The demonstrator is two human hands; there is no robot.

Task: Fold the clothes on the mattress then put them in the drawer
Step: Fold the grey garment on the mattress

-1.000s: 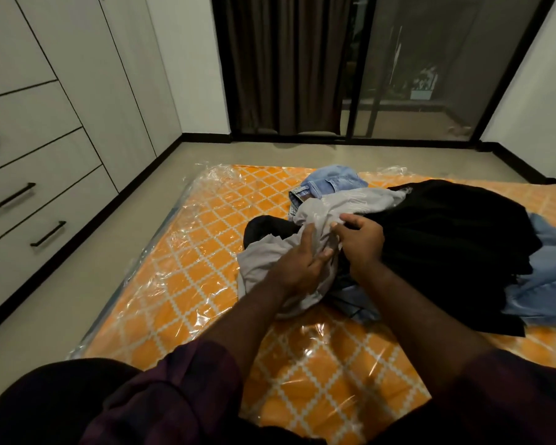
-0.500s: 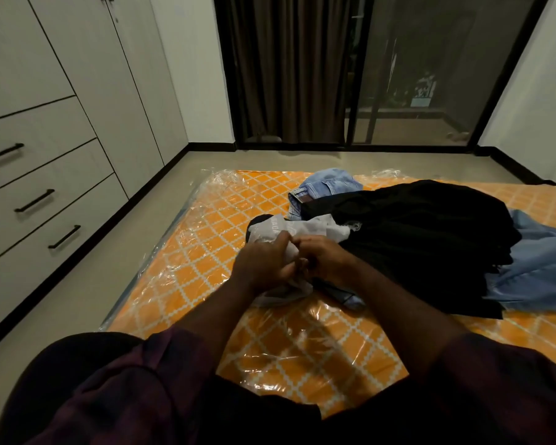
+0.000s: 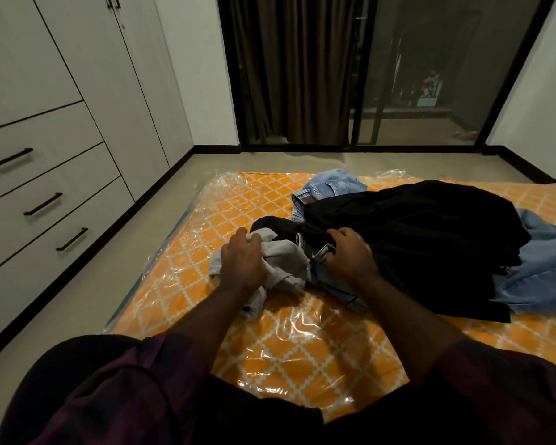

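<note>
Orange, plastic-wrapped mattress (image 3: 302, 364) carries the unfolded heap. Our left hand (image 3: 241, 264) has its fingers curled over the bunched grey garment (image 3: 286, 261), gripping it. Our right hand (image 3: 350, 255) hooks its fingers into the edge of the black garment (image 3: 414, 226) just beside it. We judge the step is freeing the grey piece: pin the pile with the right, draw the grey clear, then spread it flat on bare mattress. Closed drawers (image 3: 45, 203) wait to the left.

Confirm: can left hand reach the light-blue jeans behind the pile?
Probably yes. The light-blue jeans lie partly uncovered beyond the left hand, nothing standing between; the black garment overlaps only their near edge. That hand rests on the grey garment.
</note>
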